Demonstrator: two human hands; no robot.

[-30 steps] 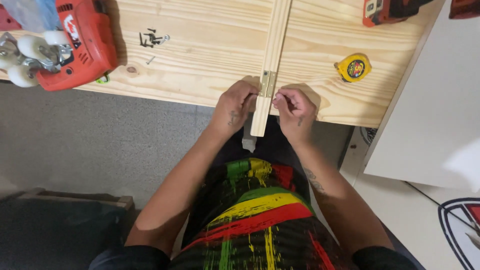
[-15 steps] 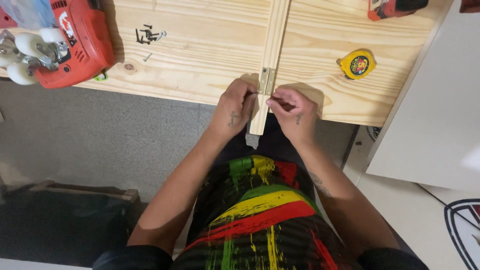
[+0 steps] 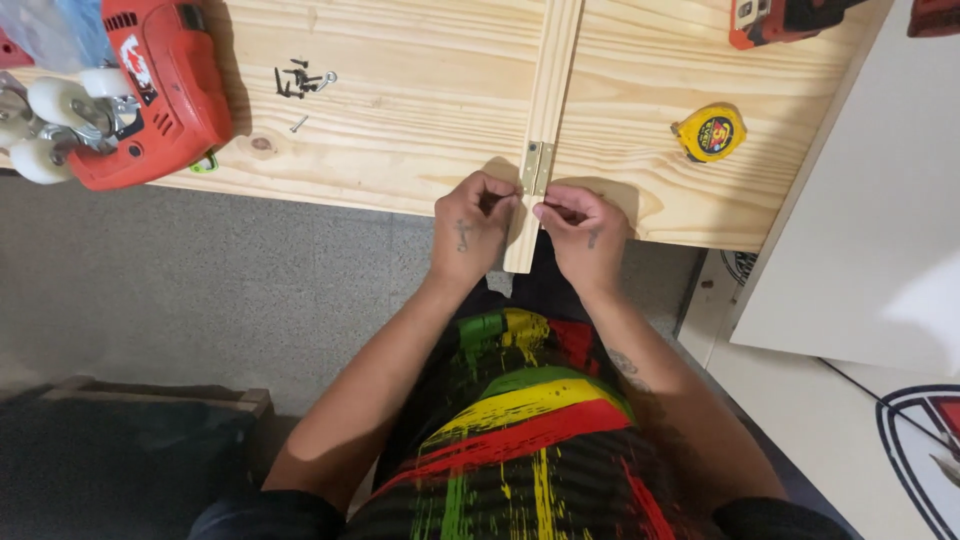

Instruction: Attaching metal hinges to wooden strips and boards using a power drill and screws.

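Observation:
A narrow pine slat (image 3: 552, 95) lies lengthwise across a pine board (image 3: 420, 90), its near end sticking out over the board's front edge. A small brass hinge (image 3: 535, 167) sits on the slat near that edge. My left hand (image 3: 472, 228) is curled against the slat's left side just below the hinge. On the right side, my right hand (image 3: 583, 232) pinches its fingertips together close to the hinge; whether a screw is between them I cannot tell.
A red power tool (image 3: 150, 95) and white caster wheels (image 3: 45, 125) lie at the board's left end. Several dark screws (image 3: 300, 82) are scattered behind them. A yellow tape measure (image 3: 708, 133) rests to the right. Another red tool (image 3: 790, 18) lies at the top right. A white panel (image 3: 860, 200) leans at right.
Both hands stay at the hinge with only small finger shifts. The view has drifted slightly, bringing the scene a little lower in frame.

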